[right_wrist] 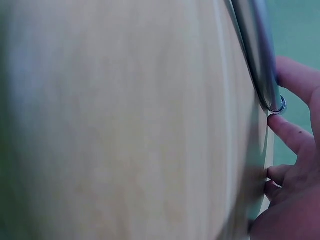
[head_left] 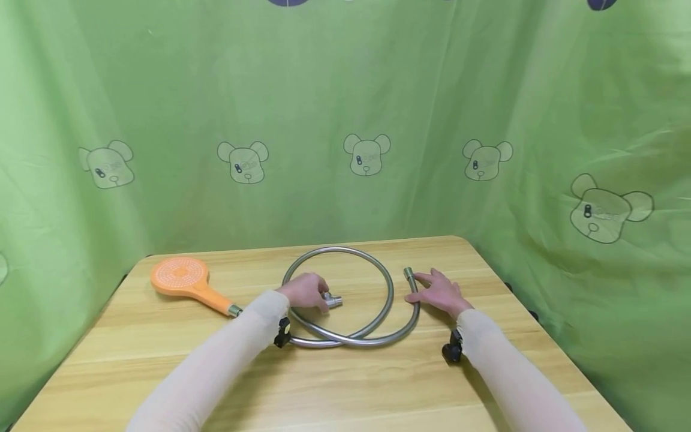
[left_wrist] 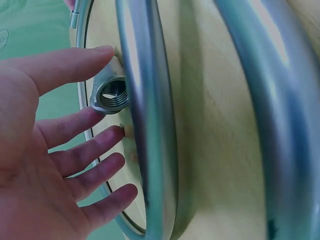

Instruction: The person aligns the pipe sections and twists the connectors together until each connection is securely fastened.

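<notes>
My left hand (head_left: pixel 306 291) is inside the loop of a silvery shower hose (head_left: pixel 390 288). Its thumb and index finger pinch a small metal pipe fitting (head_left: pixel 333 301), whose threaded opening (left_wrist: pixel 113 95) shows in the left wrist view; the other fingers are spread. Near the table's right side, my right hand (head_left: pixel 441 294) has thumb and index finger on either side of the hose's free end, just below its metal end nut (head_left: pixel 408 273). In the right wrist view these two fingers meet the hose (right_wrist: pixel 260 55), while the others rest by the tabletop.
An orange shower head (head_left: pixel 180 277) lies at the back left, its handle pointing toward my left forearm, which hides where the hose runs to it. The wooden table (head_left: pixel 345 390) has green curtains (head_left: pixel 335 198) close behind it and along both sides.
</notes>
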`<action>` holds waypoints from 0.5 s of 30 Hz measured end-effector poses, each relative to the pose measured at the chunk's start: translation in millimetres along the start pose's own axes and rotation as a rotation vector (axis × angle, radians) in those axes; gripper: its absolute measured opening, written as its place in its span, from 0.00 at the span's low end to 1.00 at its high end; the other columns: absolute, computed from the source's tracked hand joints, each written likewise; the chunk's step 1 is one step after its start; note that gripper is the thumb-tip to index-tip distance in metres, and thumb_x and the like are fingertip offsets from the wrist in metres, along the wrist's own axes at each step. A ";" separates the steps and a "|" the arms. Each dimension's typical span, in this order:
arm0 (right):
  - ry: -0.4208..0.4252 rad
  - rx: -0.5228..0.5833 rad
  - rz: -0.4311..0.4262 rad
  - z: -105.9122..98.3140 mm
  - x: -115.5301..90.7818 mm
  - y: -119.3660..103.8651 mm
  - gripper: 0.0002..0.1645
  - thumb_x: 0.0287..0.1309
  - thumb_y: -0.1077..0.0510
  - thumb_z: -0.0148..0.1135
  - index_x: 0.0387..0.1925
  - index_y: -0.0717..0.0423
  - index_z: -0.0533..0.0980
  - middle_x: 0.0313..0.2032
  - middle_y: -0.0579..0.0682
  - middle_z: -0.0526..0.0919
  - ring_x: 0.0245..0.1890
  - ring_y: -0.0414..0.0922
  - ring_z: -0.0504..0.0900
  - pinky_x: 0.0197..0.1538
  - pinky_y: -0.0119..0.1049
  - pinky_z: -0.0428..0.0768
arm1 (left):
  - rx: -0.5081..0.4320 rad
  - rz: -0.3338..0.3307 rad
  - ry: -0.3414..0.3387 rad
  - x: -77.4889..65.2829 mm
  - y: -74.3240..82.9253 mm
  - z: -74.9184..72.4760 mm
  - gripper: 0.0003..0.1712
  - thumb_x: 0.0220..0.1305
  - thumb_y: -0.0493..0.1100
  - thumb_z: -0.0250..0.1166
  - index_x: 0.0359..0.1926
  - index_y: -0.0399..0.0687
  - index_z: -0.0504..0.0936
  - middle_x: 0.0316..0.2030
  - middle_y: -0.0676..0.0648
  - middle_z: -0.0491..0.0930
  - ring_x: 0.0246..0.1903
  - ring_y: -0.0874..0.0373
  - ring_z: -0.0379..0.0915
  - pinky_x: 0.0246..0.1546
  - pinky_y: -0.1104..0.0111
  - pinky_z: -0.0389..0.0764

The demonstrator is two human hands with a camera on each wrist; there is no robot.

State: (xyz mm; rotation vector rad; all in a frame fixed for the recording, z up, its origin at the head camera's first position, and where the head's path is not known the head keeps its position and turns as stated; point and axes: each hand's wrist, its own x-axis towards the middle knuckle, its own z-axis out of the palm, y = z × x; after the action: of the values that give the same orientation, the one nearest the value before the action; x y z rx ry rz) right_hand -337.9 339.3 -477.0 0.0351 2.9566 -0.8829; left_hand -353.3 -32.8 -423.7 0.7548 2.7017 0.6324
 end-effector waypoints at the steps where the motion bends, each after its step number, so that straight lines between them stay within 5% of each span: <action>1: 0.003 0.001 0.002 -1.3 -2.1 -2.7 0.56 0.47 0.35 0.72 0.73 0.54 0.65 0.76 0.73 0.44 0.76 0.71 0.42 0.71 0.76 0.31 | 0.001 -0.004 0.000 1.0 -0.3 0.8 0.33 0.47 0.47 0.79 0.54 0.39 0.83 0.50 0.44 0.85 0.49 0.52 0.79 0.58 0.58 0.79; 8: 0.013 0.000 0.003 -5.9 -13.7 -14.6 0.53 0.49 0.37 0.73 0.72 0.55 0.66 0.75 0.74 0.46 0.75 0.72 0.45 0.71 0.76 0.35 | 0.004 -0.012 0.001 1.2 1.2 4.3 0.22 0.47 0.45 0.80 0.45 0.43 0.88 0.35 0.52 0.85 0.33 0.59 0.75 0.38 0.67 0.80; 15: 0.016 0.004 0.007 -5.2 -12.5 -13.8 0.52 0.50 0.38 0.72 0.72 0.55 0.66 0.75 0.74 0.45 0.75 0.72 0.44 0.71 0.75 0.33 | 0.009 -0.026 0.024 -1.3 3.3 4.8 0.19 0.50 0.43 0.78 0.44 0.43 0.88 0.35 0.51 0.84 0.32 0.59 0.73 0.36 0.68 0.77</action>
State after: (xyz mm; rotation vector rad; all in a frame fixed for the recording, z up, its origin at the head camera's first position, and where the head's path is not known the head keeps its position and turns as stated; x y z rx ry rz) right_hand -326.2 330.6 -464.3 0.0529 2.9669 -0.8922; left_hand -349.2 -29.4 -426.1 0.7175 2.7337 0.6278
